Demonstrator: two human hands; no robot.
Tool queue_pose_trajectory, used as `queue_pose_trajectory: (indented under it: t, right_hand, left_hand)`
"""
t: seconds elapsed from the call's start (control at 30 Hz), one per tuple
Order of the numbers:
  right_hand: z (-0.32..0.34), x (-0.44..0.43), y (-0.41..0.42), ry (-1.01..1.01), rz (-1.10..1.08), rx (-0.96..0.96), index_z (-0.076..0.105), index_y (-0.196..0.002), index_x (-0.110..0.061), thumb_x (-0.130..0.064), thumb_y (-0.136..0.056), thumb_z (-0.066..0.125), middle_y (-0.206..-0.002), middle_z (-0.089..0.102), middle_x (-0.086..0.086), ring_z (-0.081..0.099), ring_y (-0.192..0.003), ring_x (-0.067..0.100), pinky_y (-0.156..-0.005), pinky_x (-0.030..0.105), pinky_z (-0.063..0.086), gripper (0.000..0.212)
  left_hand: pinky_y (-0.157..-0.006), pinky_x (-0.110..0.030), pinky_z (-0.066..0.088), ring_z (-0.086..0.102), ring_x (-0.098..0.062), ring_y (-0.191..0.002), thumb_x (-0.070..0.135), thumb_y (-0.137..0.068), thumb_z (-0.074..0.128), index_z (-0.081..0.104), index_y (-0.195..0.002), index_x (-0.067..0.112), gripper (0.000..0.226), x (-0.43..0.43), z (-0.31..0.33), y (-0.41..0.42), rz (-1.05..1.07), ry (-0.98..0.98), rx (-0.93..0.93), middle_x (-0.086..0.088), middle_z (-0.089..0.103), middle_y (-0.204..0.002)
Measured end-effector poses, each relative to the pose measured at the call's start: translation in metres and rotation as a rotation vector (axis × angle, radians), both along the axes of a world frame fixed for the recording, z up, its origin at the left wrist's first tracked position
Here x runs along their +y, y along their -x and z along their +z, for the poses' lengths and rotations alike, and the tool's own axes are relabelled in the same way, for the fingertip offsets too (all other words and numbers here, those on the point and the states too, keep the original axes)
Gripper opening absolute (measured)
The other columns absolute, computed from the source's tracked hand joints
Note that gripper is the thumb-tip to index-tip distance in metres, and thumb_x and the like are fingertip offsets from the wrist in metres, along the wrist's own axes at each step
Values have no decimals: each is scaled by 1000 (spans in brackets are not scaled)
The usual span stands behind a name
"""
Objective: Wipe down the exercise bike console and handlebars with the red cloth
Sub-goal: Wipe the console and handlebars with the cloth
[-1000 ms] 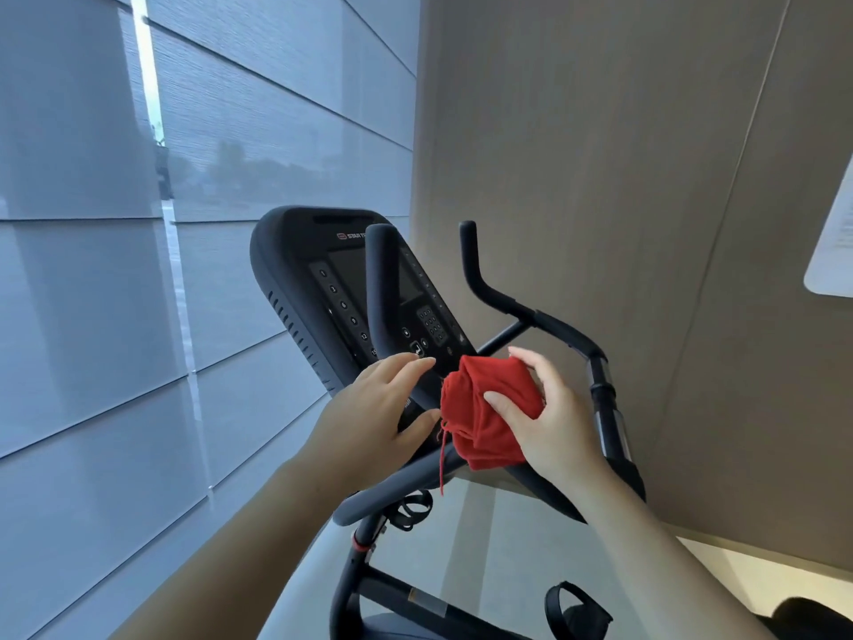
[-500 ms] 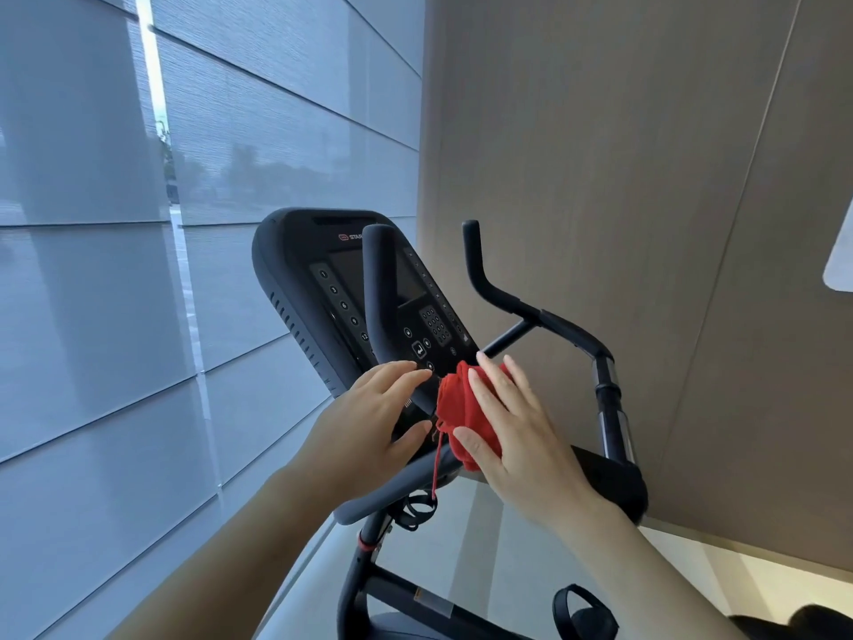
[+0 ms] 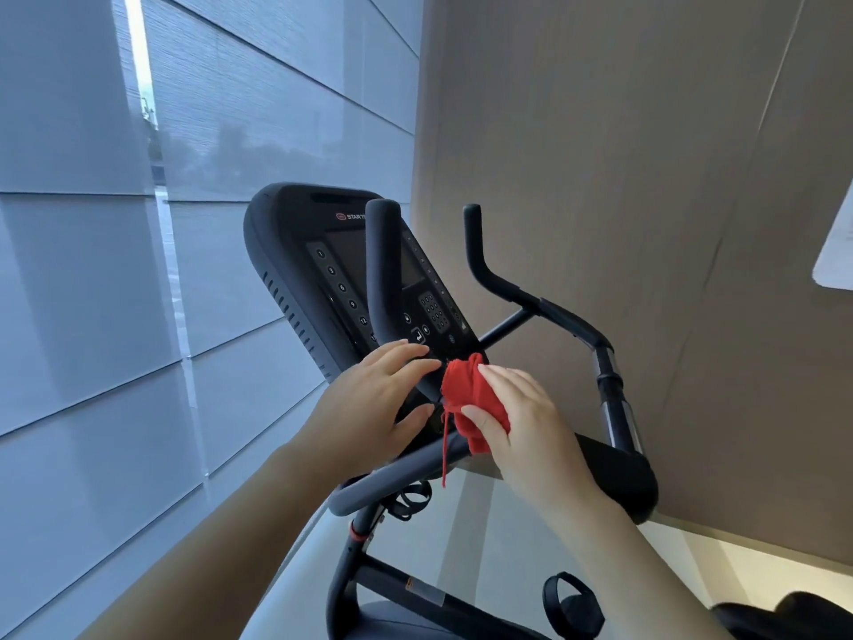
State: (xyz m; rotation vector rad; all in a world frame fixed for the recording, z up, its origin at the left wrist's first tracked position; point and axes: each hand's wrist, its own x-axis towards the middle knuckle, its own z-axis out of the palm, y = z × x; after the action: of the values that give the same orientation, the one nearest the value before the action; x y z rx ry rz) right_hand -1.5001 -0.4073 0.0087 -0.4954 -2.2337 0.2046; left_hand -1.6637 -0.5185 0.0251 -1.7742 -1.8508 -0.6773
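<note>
The black exercise bike console point(image 3: 300, 251) tilts up in the middle of the view, with keypad buttons on its face. A bunched red cloth point(image 3: 466, 394) lies against the console's lower edge, a loose thread hanging from it. My right hand point(image 3: 521, 422) presses on the cloth, fingers spread over it. My left hand point(image 3: 369, 404) rests flat on the base of the left handlebar point(image 3: 382, 270), fingers apart, just left of the cloth. The right handlebar point(image 3: 531, 297) curves up behind the cloth.
A shaded window wall point(image 3: 92, 316) runs along the left. A beige panel wall point(image 3: 646, 177) stands close behind the bike on the right. Below are the bike frame point(image 3: 351, 570), a bottle holder point(image 3: 411, 501) and a pedal strap point(image 3: 572, 602).
My right hand has slid the cloth to the left, from the handlebar junction onto the console's lower edge. The left hand stays on the left handlebar base.
</note>
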Motion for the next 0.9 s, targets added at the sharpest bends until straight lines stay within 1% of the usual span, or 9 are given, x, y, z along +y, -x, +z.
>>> queue_pose_trajectory:
  t: [0.1, 0.17, 0.27, 0.37, 0.43, 0.57, 0.7, 0.8, 0.9]
  right_hand:
    - [-2, -6, 2, 1, -61, -16, 43, -135, -17, -39, -91, 50, -133, 47, -4, 38, -122, 7, -97, 16, 29, 50]
    - [-7, -11, -2, 7, -110, -18, 44, -134, -17, -40, -90, 50, -133, 47, -4, 37, -121, 2, -98, 9, 24, 50]
    - [-8, -19, -6, 33, -188, 28, 47, -132, -16, -45, -88, 47, -131, 49, -3, 34, -116, -6, -95, 0, 20, 52]
    - [-4, -29, 2, 92, -307, 102, 47, -131, -14, -50, -87, 41, -132, 50, -2, 40, -122, 7, -101, 16, 28, 57]
    - [-6, -35, 12, 37, -395, 35, 45, -132, -14, -50, -89, 36, -136, 47, -2, 34, -130, 17, -106, 25, 23, 58]
    - [-15, -42, 12, 3, -469, -60, 37, -139, -16, -49, -90, 36, -144, 38, -3, 20, -139, 14, -112, 28, 15, 59]
    - [-9, -41, 8, -61, -536, -118, 42, -136, -14, -48, -89, 40, -144, 40, 0, 25, -138, 20, -115, 43, 15, 58]
    - [-1, -36, 16, -66, -485, -156, 42, -136, -14, -43, -91, 43, -145, 38, -1, 26, -137, 19, -114, 39, 16, 53]
    - [-4, -34, 13, -20, -417, -110, 41, -136, -15, -48, -90, 39, -139, 44, -2, 37, -130, 16, -109, 31, 26, 57]
  left_hand:
    - [-103, -34, 40, 38, -15, -134, 34, -88, 59, 52, -131, 24, 45, 7, 9, 16, -73, 44, 48, 5, 50, -138]
    - [-106, -35, 38, 33, -12, -136, 40, -89, 55, 49, -133, 26, 47, 13, 12, 27, -110, 83, 69, 8, 47, -140]
    - [-103, -38, 40, 31, -10, -136, 46, -89, 52, 47, -134, 30, 47, 20, 16, 40, -171, 116, 89, 11, 45, -140]
    - [-99, -41, 44, 30, -10, -134, 47, -89, 51, 48, -133, 31, 47, 27, 17, 45, -239, 122, 68, 12, 48, -137]
    - [-99, -46, 42, 28, -10, -134, 49, -89, 50, 46, -134, 32, 48, 32, 14, 48, -251, 127, 83, 14, 47, -137]
    - [-105, -65, 22, 31, -12, -133, 49, -87, 54, 47, -132, 34, 48, 36, 8, 53, -268, 75, 133, 13, 49, -133]
    - [-101, -74, 9, 39, -15, -130, 45, -85, 61, 56, -124, 31, 43, 37, 10, 53, -279, 10, 177, 8, 54, -128]
    - [-102, -73, 1, 34, -14, -133, 45, -87, 58, 54, -127, 33, 42, 38, 10, 52, -280, 26, 167, 9, 53, -131]
    - [-101, -75, 7, 47, -17, -125, 40, -84, 64, 59, -123, 29, 41, 38, 6, 54, -316, -34, 141, 7, 61, -121]
